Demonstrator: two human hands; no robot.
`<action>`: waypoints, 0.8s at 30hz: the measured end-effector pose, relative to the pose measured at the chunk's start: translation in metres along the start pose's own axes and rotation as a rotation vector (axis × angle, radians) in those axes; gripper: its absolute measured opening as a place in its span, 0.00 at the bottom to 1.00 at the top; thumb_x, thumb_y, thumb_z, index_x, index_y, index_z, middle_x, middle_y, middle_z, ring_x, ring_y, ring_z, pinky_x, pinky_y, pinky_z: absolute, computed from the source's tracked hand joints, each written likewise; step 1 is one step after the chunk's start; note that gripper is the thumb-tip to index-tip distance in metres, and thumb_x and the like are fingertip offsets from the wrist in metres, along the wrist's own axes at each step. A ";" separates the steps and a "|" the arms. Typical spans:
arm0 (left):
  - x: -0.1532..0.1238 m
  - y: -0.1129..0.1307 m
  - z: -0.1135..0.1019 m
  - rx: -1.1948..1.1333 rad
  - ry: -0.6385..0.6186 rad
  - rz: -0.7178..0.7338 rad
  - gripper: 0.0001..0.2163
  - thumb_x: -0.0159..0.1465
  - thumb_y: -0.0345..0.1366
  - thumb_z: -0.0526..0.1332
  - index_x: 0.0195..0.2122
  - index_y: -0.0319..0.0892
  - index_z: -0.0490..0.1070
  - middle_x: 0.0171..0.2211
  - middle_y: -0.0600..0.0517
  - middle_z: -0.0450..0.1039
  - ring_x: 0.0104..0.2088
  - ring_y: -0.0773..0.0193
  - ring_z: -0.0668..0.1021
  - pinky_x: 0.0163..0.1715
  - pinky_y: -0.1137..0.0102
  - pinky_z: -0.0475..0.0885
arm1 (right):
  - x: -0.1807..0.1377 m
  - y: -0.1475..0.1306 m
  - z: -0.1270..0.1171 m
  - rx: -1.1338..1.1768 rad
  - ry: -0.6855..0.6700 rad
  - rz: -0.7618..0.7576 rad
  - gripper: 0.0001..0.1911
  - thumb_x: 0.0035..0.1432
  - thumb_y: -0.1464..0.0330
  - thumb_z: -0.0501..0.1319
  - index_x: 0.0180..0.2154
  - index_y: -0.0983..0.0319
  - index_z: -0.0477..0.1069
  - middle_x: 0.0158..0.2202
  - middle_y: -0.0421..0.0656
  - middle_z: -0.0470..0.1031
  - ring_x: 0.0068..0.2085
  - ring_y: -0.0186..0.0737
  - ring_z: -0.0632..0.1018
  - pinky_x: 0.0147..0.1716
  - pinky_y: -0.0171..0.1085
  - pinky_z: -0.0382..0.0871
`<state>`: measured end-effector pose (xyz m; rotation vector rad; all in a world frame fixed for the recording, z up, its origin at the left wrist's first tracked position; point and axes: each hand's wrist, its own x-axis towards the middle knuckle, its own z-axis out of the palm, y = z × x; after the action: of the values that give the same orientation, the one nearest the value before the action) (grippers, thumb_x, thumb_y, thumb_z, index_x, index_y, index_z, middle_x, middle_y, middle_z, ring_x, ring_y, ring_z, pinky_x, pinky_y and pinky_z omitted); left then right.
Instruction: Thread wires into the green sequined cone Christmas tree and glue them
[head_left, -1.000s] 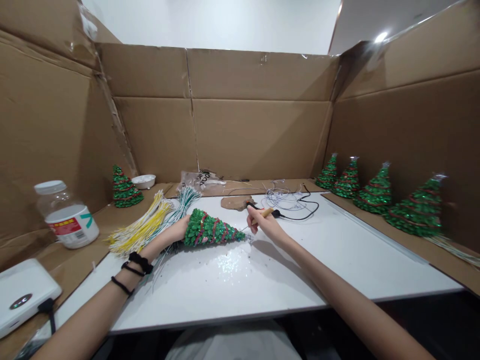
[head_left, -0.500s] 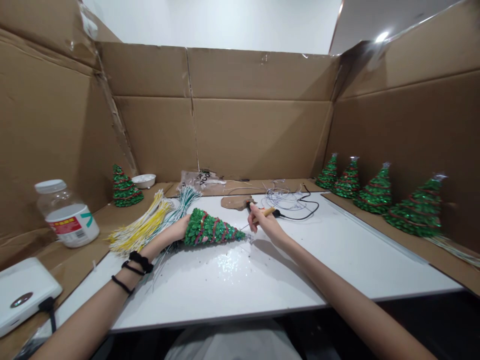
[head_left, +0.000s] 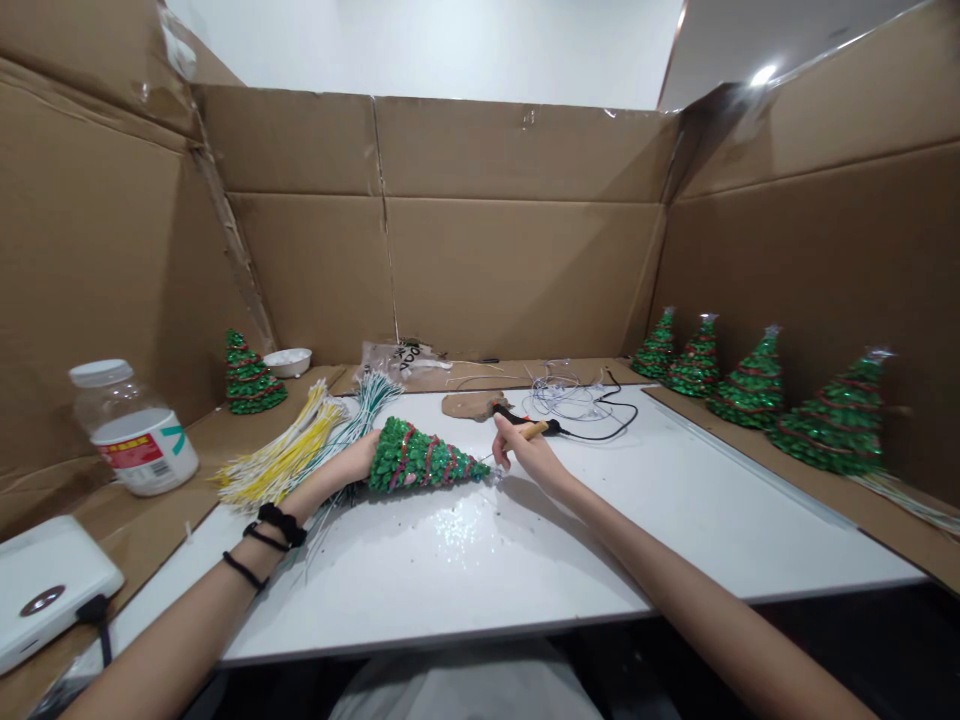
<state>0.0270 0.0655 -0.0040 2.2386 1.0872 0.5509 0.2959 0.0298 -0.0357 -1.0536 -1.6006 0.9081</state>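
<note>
Left hand: the left hand [head_left: 358, 462] is gripping the wide base of the tree [head_left: 420, 460], fingers closed around it, holding it on its side just above the bench [head_left: 525, 560], tip pointing right.
Right hand: the right hand [head_left: 521, 452] is pinching the iron [head_left: 534, 428] like a pen, fingers closed on its wooden handle, its point reaching toward the tip of the tree.
Change: the right hand is dropping slightly since a second ago and the handle is tilting flatter, away from the wrist; the tree and left hand are staying put.
Reading: by my judgement the iron is being angled onto the tip of the tree, so work at the top is going on, not ending.
Cord: the cord [head_left: 600, 425] is trailing from the iron toward a tangle of wire [head_left: 566, 398].
Left side: a bundle of yellow and white sticks [head_left: 289, 455] is lying beside the left hand; a jar [head_left: 131, 425] is standing further left.
Right side: 4 trees [head_left: 750, 385] are standing upright in a row along the cardboard wall.
Back left: 1 small tree [head_left: 251, 375] is standing next to a white dish [head_left: 289, 360].
</note>
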 end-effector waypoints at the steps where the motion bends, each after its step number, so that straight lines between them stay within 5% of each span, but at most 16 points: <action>1: 0.000 0.001 0.000 -0.007 -0.003 0.003 0.20 0.50 0.49 0.61 0.35 0.37 0.73 0.29 0.49 0.77 0.39 0.56 0.73 0.43 0.67 0.70 | -0.001 -0.001 0.001 0.006 0.004 -0.009 0.34 0.58 0.46 0.47 0.11 0.62 0.64 0.13 0.40 0.63 0.21 0.33 0.67 0.27 0.34 0.62; 6: 0.000 0.004 0.001 -0.022 -0.021 0.012 0.22 0.49 0.50 0.61 0.37 0.36 0.73 0.31 0.48 0.77 0.40 0.56 0.73 0.42 0.67 0.71 | -0.001 -0.002 0.010 0.140 -0.036 -0.018 0.34 0.57 0.45 0.46 0.09 0.59 0.53 0.11 0.38 0.56 0.20 0.34 0.67 0.28 0.36 0.64; 13: 0.002 0.003 0.001 0.019 0.023 0.021 0.23 0.47 0.51 0.62 0.36 0.37 0.73 0.30 0.48 0.77 0.41 0.54 0.73 0.45 0.65 0.69 | 0.001 0.003 0.016 0.214 -0.082 -0.015 0.32 0.57 0.46 0.46 0.10 0.59 0.51 0.10 0.35 0.51 0.17 0.33 0.66 0.30 0.37 0.65; 24: 0.003 0.000 0.007 -0.041 -0.003 0.056 0.21 0.47 0.47 0.65 0.36 0.36 0.74 0.31 0.49 0.77 0.39 0.57 0.73 0.44 0.64 0.70 | -0.007 -0.003 0.026 0.196 -0.011 -0.003 0.29 0.56 0.47 0.49 0.14 0.59 0.52 0.12 0.36 0.58 0.19 0.33 0.66 0.34 0.38 0.64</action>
<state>0.0325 0.0656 -0.0085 2.2393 1.0049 0.5877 0.2714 0.0209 -0.0417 -0.9102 -1.4874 1.0473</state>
